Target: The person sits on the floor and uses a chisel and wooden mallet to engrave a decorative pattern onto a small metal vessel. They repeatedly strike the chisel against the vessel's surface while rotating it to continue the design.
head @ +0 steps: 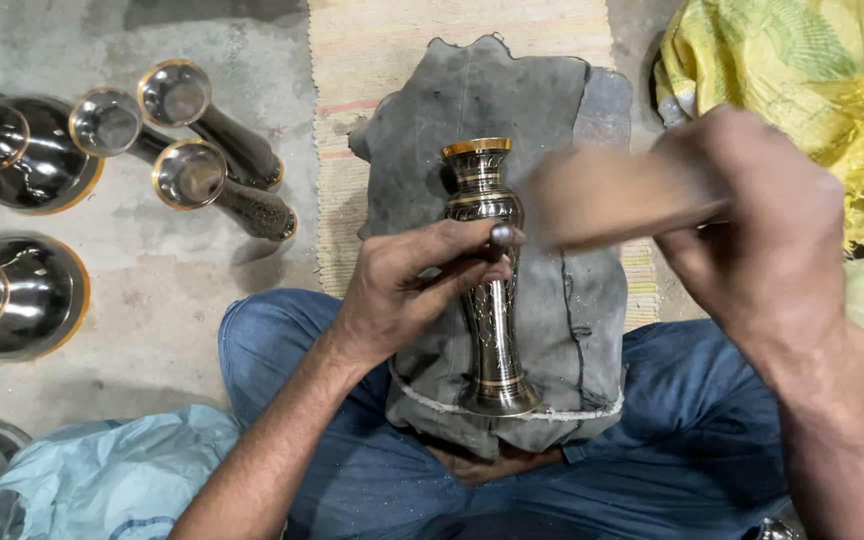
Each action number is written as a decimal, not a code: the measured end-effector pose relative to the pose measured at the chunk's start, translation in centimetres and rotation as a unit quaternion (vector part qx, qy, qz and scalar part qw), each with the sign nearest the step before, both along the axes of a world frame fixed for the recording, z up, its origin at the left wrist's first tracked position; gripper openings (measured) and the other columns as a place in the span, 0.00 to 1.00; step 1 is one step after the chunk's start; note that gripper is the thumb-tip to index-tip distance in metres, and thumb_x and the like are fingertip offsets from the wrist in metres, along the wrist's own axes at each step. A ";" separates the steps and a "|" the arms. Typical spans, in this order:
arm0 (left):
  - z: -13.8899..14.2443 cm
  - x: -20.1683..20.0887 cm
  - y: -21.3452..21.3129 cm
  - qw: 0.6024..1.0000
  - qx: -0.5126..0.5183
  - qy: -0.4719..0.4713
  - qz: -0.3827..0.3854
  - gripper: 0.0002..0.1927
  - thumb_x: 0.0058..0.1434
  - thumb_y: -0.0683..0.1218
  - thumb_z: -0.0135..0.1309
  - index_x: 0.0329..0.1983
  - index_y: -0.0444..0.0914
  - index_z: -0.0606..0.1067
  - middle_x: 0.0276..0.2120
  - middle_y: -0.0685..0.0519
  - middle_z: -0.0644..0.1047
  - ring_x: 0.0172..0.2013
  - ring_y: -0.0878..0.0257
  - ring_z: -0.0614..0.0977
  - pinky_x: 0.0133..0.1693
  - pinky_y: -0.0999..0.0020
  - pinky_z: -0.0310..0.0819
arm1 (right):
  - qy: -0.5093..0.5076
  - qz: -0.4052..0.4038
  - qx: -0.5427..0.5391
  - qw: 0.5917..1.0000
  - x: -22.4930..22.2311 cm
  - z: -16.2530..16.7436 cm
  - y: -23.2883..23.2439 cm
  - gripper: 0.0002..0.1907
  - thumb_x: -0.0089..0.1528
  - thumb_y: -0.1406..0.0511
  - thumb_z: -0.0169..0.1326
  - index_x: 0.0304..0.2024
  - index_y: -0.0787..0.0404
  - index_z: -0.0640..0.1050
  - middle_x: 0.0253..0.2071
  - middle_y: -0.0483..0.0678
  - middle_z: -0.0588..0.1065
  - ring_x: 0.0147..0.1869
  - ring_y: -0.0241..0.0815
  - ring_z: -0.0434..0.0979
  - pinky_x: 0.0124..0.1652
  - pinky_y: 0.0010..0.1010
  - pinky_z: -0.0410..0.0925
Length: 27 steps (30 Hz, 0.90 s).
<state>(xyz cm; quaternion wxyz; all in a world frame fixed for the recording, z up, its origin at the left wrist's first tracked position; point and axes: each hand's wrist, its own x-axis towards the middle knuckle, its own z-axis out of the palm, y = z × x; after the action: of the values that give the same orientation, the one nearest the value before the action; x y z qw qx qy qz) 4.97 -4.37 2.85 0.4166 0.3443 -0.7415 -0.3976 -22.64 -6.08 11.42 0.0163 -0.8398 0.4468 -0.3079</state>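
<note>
Right now I am looking down at the left hand (407, 285), which is pinching a small metal punch (497, 240) between thumb and fingers, its grip closed tight on it, with the tip resting against the side of the brass vase (487, 290). That vase is lying along a grey cloth pad (572, 300) across the lap, rim pointing away. The right hand (762, 235) is wrapping its grip fully around a wooden mallet (612, 195), which is showing blurred just right of the vase's neck. Off to the left, more vases (192, 150) are lying and standing on the concrete floor (152, 290). A yellow cloth (812, 70) is sitting at top right.
</note>
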 end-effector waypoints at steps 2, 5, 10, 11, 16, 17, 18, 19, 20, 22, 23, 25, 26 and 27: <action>0.1 0.0 -0.1 0.998 -0.023 -0.048 0.015 0.17 0.68 0.43 0.61 0.59 0.39 0.76 0.53 0.51 0.83 0.52 0.63 0.86 0.52 0.68 0.86 | 0.149 -0.049 -0.063 0.986 0.0 0.2 0.2 0.12 0.59 0.72 0.67 0.41 0.64 0.77 0.33 0.52 0.76 0.37 0.49 0.78 0.37 0.41 0.72; 0.3 -0.2 0.0 1.000 -0.003 -0.030 0.005 0.17 0.68 0.44 0.59 0.60 0.39 0.76 0.53 0.51 0.83 0.52 0.63 0.87 0.52 0.69 0.87 | 0.018 -0.064 0.083 0.994 0.1 0.5 0.3 0.11 0.61 0.69 0.63 0.41 0.62 0.73 0.32 0.48 0.74 0.36 0.44 0.78 0.35 0.37 0.72; 0.2 -0.5 0.8 0.997 0.040 -0.025 0.067 0.15 0.66 0.45 0.62 0.55 0.41 0.79 0.45 0.52 0.86 0.43 0.66 0.89 0.44 0.71 0.88 | 0.196 -0.067 0.020 0.978 0.6 1.9 -0.7 0.13 0.59 0.67 0.65 0.42 0.61 0.74 0.29 0.48 0.74 0.34 0.46 0.79 0.36 0.41 0.69; 0.0 -0.8 0.9 0.997 0.035 0.002 0.074 0.15 0.67 0.44 0.61 0.56 0.41 0.78 0.45 0.52 0.85 0.44 0.66 0.89 0.46 0.71 0.88 | 0.129 -0.070 0.107 0.983 0.7 2.2 -1.1 0.14 0.61 0.66 0.64 0.44 0.62 0.73 0.28 0.48 0.73 0.33 0.45 0.79 0.35 0.39 0.70; -1.0 -1.7 2.3 0.984 0.051 0.070 0.158 0.16 0.66 0.45 0.64 0.55 0.38 0.78 0.45 0.51 0.85 0.44 0.65 0.88 0.47 0.71 0.86 | 0.286 0.008 -0.047 0.957 2.0 3.4 -3.4 0.17 0.58 0.60 0.66 0.44 0.59 0.75 0.33 0.47 0.79 0.35 0.46 0.81 0.38 0.43 0.73; -1.2 -1.9 2.6 0.980 0.060 0.102 0.158 0.16 0.66 0.46 0.63 0.56 0.37 0.78 0.46 0.51 0.85 0.45 0.65 0.87 0.48 0.70 0.86 | 0.267 0.018 -0.015 0.963 2.2 3.7 -4.0 0.17 0.59 0.59 0.65 0.45 0.59 0.75 0.32 0.48 0.78 0.36 0.48 0.81 0.36 0.42 0.72; -1.4 -2.0 2.7 0.976 0.065 0.135 0.159 0.17 0.67 0.47 0.63 0.56 0.37 0.78 0.47 0.50 0.84 0.46 0.64 0.87 0.49 0.70 0.86 | 0.247 0.028 0.014 0.968 2.5 3.9 -4.5 0.18 0.60 0.58 0.65 0.46 0.59 0.76 0.31 0.49 0.78 0.37 0.49 0.81 0.35 0.40 0.72; -1.6 -2.1 2.9 0.973 0.070 0.134 0.172 0.16 0.67 0.47 0.63 0.56 0.36 0.79 0.47 0.50 0.84 0.46 0.64 0.87 0.49 0.70 0.85 | 0.297 0.027 -0.011 0.954 2.9 4.0 -4.8 0.17 0.61 0.58 0.64 0.47 0.57 0.76 0.33 0.47 0.79 0.36 0.47 0.81 0.35 0.39 0.73; -1.7 -2.1 3.2 0.971 0.077 0.133 0.185 0.16 0.67 0.47 0.63 0.55 0.36 0.79 0.47 0.50 0.84 0.45 0.64 0.86 0.49 0.71 0.85 | 0.346 0.026 -0.037 0.937 3.4 4.0 -5.0 0.17 0.61 0.57 0.63 0.48 0.55 0.77 0.34 0.46 0.80 0.36 0.45 0.82 0.35 0.38 0.74; -2.1 -2.2 3.2 0.965 0.097 0.143 0.199 0.15 0.67 0.46 0.63 0.54 0.35 0.79 0.44 0.51 0.84 0.43 0.65 0.86 0.46 0.72 0.85 | 0.386 0.022 -0.029 0.922 4.0 4.3 -5.7 0.15 0.63 0.56 0.61 0.48 0.54 0.78 0.35 0.45 0.81 0.35 0.43 0.83 0.34 0.37 0.75; -2.2 -2.3 3.3 0.959 0.116 0.152 0.207 0.15 0.66 0.46 0.63 0.53 0.36 0.79 0.42 0.51 0.84 0.41 0.66 0.86 0.45 0.73 0.85 | 0.376 0.026 0.007 0.926 4.2 4.5 -6.1 0.13 0.65 0.56 0.60 0.48 0.54 0.78 0.35 0.45 0.81 0.35 0.43 0.82 0.34 0.37 0.75; -2.4 -2.3 3.2 0.959 0.114 0.138 0.220 0.13 0.66 0.46 0.63 0.51 0.37 0.79 0.40 0.52 0.85 0.39 0.67 0.87 0.42 0.74 0.87 | 0.381 0.029 0.048 0.923 4.7 4.8 -6.3 0.12 0.67 0.56 0.59 0.47 0.54 0.78 0.34 0.46 0.81 0.35 0.43 0.82 0.35 0.37 0.76; -2.6 -2.4 3.3 0.961 0.095 0.113 0.232 0.10 0.67 0.45 0.62 0.49 0.37 0.80 0.40 0.52 0.85 0.40 0.67 0.88 0.42 0.75 0.88 | 0.395 0.034 0.053 0.916 5.0 4.8 -6.4 0.11 0.67 0.56 0.59 0.47 0.53 0.78 0.34 0.46 0.80 0.35 0.42 0.83 0.36 0.37 0.76; -2.6 -2.5 3.4 0.963 0.074 0.089 0.243 0.08 0.68 0.45 0.62 0.47 0.38 0.81 0.40 0.53 0.86 0.40 0.68 0.89 0.41 0.75 0.89 | 0.410 0.038 0.058 0.910 5.2 4.9 -6.3 0.10 0.67 0.57 0.58 0.47 0.53 0.78 0.33 0.45 0.80 0.36 0.42 0.83 0.37 0.37 0.77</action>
<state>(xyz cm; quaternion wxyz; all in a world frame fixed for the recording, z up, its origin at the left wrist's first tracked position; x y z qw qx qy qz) 2.47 -1.01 0.25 0.5381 0.5071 -0.5641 -0.3676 -17.42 -12.42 16.34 -0.1076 -0.9059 0.3995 0.0905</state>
